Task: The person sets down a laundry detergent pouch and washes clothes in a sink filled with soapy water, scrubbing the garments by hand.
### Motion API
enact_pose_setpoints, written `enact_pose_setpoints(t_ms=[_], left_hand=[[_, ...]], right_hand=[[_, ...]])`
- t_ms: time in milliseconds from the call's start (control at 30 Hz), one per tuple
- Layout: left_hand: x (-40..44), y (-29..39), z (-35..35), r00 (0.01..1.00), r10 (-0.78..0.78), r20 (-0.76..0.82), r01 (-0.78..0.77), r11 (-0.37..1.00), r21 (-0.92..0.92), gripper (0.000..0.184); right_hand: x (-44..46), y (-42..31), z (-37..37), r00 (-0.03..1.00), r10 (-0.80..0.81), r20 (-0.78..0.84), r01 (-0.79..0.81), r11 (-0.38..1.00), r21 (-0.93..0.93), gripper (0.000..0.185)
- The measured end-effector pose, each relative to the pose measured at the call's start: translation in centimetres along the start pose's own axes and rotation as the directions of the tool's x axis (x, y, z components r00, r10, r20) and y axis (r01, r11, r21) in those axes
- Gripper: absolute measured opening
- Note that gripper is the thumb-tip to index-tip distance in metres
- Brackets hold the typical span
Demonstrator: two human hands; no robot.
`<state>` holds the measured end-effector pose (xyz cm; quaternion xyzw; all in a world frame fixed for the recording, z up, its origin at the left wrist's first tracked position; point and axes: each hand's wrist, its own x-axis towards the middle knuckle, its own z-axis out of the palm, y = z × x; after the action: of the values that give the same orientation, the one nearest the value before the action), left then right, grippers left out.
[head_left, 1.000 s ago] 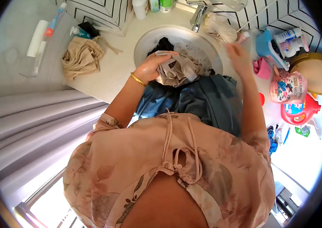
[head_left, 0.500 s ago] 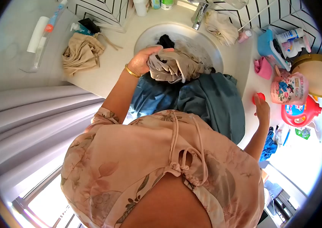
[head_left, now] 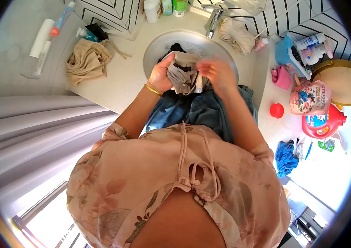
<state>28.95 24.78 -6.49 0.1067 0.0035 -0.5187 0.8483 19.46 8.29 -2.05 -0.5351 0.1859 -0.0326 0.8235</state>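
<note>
My left hand [head_left: 162, 76], wearing a gold bangle, is closed on a wet beige garment [head_left: 182, 76] over the near part of the sink [head_left: 150, 49]. Close to the garment's right side is my right hand [head_left: 218, 73], smeared by motion; whether its fingers touch the cloth is unclear. Black cloth [head_left: 177, 48] lies in the sink behind the garment, with suds in the water. Dark teal fabric [head_left: 208, 111] drapes over the counter's front edge below both hands. A red cap [head_left: 277, 110] rests on the right counter.
A chrome faucet [head_left: 215, 22] reaches over the sink's back rim. Beige cloths lie left [head_left: 87, 61] and right [head_left: 236, 35] of the basin. Along the right stand a blue basket [head_left: 287, 53], a pink pouch [head_left: 311, 99] and a red detergent bottle [head_left: 328, 124].
My right hand has left the red cap on the right counter and moved left to beside the beige garment. My left hand still holds the garment, now slightly lower.
</note>
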Motion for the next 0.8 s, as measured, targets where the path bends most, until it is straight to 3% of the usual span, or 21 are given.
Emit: enact_pose_setpoints(t_ms=[100, 200, 233, 333, 367, 467, 600, 700, 800], left_hand=[[-0.9, 1.4, 0.1, 0.998, 0.063, 0.000, -0.063, 0.995, 0.073, 0.044], [-2.1, 3.6, 0.6, 0.998, 0.065, -0.026, -0.063, 0.996, 0.058, 0.044], [-2.3, 4.1, 0.6, 0.997, 0.072, -0.033, -0.070, 0.996, 0.057, 0.044], [-2.4, 4.2, -0.3, 0.998, 0.070, 0.007, -0.070, 0.998, -0.007, 0.044], [-2.4, 4.2, -0.7, 0.998, 0.066, 0.024, -0.065, 0.997, -0.038, 0.043], [-2.7, 4.3, -0.2, 0.995, 0.095, 0.025, -0.093, 0.993, -0.078, 0.039], [-3.2, 5.0, -0.2, 0.994, 0.107, 0.038, -0.103, 0.991, -0.086, 0.036], [-3.3, 5.4, -1.2, 0.986, 0.142, 0.089, -0.133, 0.986, -0.100, 0.035], [-3.5, 5.5, -1.5, 0.978, 0.165, 0.127, -0.151, 0.982, -0.109, 0.036]], right_hand=[[3.8, 3.9, -1.1, 0.977, 0.117, -0.176, -0.160, 0.953, -0.255, 0.041], [4.5, 4.1, -3.0, 0.965, 0.033, -0.259, -0.074, 0.986, -0.151, 0.040], [4.3, 3.9, -2.7, 0.974, 0.007, -0.229, -0.038, 0.990, -0.134, 0.039], [3.3, 4.4, 0.0, 0.965, -0.214, 0.153, 0.263, 0.804, -0.533, 0.038], [3.9, 5.3, 0.2, 0.968, -0.115, 0.224, 0.186, 0.925, -0.331, 0.035], [5.8, 6.5, -3.2, 0.952, 0.244, 0.185, -0.087, 0.796, -0.599, 0.037], [6.1, 7.4, -4.3, 0.930, 0.251, 0.270, -0.166, 0.939, -0.302, 0.040], [6.7, 5.2, -4.6, 0.762, 0.508, 0.402, -0.292, 0.823, -0.488, 0.039], [6.7, 5.6, -4.5, 0.742, 0.465, 0.483, -0.301, 0.875, -0.380, 0.038]])
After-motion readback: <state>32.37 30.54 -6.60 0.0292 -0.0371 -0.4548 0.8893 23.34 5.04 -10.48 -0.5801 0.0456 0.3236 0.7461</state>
